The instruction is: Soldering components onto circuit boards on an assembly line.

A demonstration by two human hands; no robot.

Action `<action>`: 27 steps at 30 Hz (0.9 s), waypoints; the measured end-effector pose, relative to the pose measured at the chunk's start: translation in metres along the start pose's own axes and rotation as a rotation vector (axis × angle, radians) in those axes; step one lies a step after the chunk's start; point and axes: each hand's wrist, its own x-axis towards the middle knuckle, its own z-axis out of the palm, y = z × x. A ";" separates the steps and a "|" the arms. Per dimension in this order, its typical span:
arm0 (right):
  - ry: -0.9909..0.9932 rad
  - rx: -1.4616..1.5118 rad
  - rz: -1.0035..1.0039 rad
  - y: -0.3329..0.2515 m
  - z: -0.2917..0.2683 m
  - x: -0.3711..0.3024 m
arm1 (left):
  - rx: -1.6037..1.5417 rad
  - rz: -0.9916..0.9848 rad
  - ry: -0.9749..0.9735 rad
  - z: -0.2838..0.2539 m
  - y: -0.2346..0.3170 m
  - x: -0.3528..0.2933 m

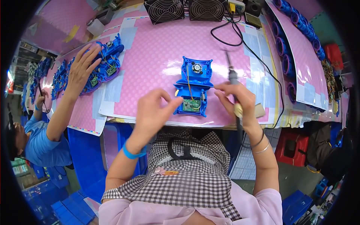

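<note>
An opened blue plastic casing [193,83] lies unfolded in front of me. Its far half carries a small round speaker [197,68], its near half a green circuit board [191,105], and thin wires link the two. My left hand [156,109] is beside the near half's left edge, thumb and forefinger curved and slightly apart; nothing shows between them. In my right hand [242,98] is a soldering iron [233,77], its tip pointing away from me. That hand's thumb and forefinger reach toward the casing's right side, apart from the grip.
Two black fans [165,11] stand at the back. A black cable [275,77] loops down the right side. More blue casings [93,75] lie at left under a co-worker's hand [83,67]. Several blue rounded parts [287,64] line a shelf at right.
</note>
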 end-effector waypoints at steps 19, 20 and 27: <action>0.210 0.495 0.673 -0.030 0.006 -0.015 | 0.047 0.265 0.128 0.010 0.020 0.049; 0.210 0.494 0.676 -0.028 0.007 -0.016 | 0.037 0.235 0.113 0.010 0.021 0.050; 0.213 0.483 0.655 -0.022 0.013 -0.016 | 0.048 0.233 0.104 0.013 0.016 0.055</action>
